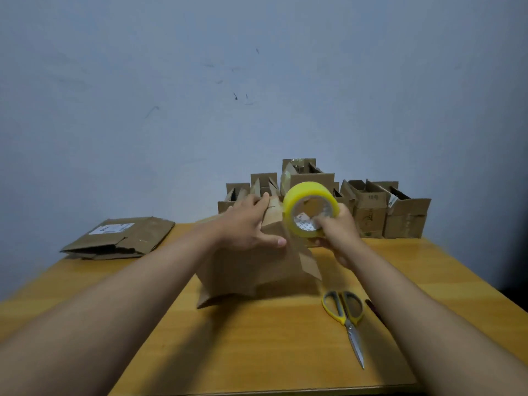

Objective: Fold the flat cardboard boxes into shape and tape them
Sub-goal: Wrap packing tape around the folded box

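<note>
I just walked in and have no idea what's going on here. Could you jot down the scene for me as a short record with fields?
Activity: a person taping a cardboard box into shape
Left hand: pressing flat on top of the box
Right hand: gripping a yellow tape roll at the box's right edge
Scissors: lying closed on the wooden table, right of the box
Flat boxes: stacked at the table's left rear
Finished boxes: lined up against the wall, flaps open

Table (257,352): wood-look top, smooth, light sheen. Folded box (251,267): matt brown corrugated cardboard. Tape roll (311,208): glossy yellowish clear plastic film. Scissors (347,321): bright metal blades, yellow and grey plastic handles. Flat cardboard (120,238): matt, creased, white paper label.
</note>
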